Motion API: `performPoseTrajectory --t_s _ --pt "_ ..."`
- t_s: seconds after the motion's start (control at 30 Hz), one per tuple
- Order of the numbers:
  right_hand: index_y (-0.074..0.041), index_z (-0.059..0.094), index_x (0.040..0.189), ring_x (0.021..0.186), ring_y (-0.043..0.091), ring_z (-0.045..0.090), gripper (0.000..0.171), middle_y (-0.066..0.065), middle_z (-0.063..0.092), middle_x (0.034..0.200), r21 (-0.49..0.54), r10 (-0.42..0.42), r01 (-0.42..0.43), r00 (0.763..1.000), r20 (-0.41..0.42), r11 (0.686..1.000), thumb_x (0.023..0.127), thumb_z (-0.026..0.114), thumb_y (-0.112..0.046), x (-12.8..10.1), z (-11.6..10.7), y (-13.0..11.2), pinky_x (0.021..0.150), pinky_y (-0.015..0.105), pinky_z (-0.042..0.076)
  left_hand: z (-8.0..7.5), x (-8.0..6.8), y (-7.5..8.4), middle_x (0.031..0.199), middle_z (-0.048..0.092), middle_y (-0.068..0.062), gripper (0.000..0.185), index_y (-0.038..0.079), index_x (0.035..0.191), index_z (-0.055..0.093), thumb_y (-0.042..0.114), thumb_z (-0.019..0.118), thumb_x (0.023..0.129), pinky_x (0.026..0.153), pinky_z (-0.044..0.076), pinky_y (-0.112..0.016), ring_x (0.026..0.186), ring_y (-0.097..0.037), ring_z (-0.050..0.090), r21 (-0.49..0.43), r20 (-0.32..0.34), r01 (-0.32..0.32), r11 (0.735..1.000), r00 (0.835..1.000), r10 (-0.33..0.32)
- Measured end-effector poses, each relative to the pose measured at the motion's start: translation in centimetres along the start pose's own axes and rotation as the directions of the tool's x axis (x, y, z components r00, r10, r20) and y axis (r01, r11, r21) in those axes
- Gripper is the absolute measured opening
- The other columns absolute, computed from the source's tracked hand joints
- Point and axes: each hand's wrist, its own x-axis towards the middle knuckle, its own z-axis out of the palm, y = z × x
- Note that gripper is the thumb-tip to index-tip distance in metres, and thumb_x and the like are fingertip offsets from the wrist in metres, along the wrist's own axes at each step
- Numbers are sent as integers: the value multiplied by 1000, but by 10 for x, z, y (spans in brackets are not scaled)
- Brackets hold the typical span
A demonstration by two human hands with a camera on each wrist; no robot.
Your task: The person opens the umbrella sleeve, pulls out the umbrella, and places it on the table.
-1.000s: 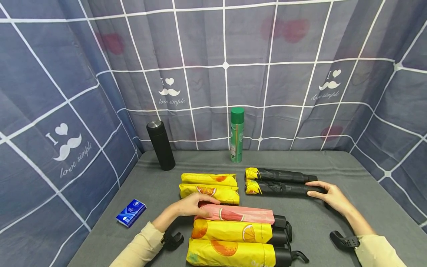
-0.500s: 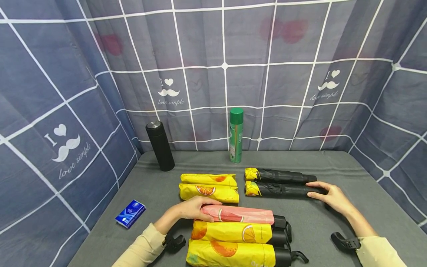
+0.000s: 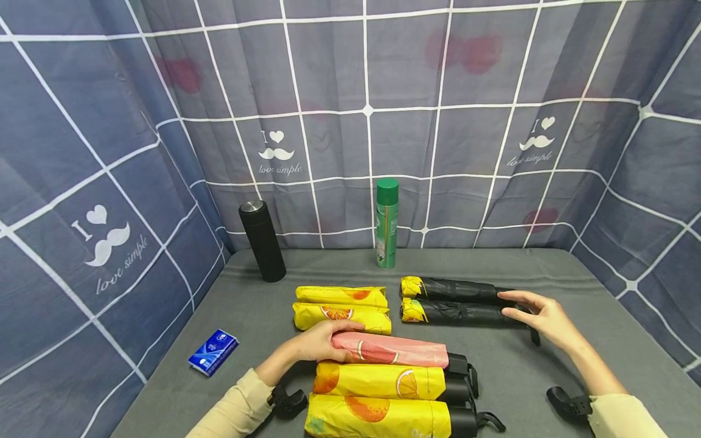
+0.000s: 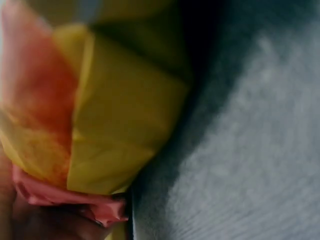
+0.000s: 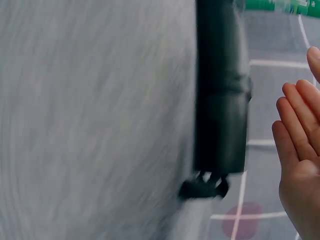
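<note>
My left hand [image 3: 320,340] lies over the left end of a pink folded umbrella [image 3: 400,351], fingers curved around it. The left wrist view shows that pink end [image 4: 60,200] against the palm, with a yellow umbrella [image 4: 120,125] beside it. My right hand [image 3: 539,315] hovers with straight fingers just off the handle end of the nearer black umbrella [image 3: 460,313]. In the right wrist view the fingers [image 5: 295,130] stand apart from the black handle [image 5: 220,100]. A second black umbrella [image 3: 454,290] lies right behind it.
Two yellow umbrellas [image 3: 342,306] lie behind the pink one and two more [image 3: 383,398] in front. A black flask [image 3: 261,240] and a green spray can [image 3: 386,222] stand at the back of the grey table [image 3: 602,304]. A blue tissue packet [image 3: 213,351] lies left.
My right hand has lifted off the black umbrella's handle, which it touched before. The left hand has stayed on the pink umbrella's end, shifting slightly right.
</note>
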Motion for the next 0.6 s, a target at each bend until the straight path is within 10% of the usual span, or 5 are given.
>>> performPoseTrajectory --t_s 0.6 --pt "-2 65 115 110 8 55 41 11 64 113 135 -328 316 941 86 939 76 76 2 1 33 -103 91 14 38 -16 -2 41 104 64 -12 41 -8 121 59 -4 68 81 71 52 -26 82 -11 58 -276 -189 -17 961 981 -37"
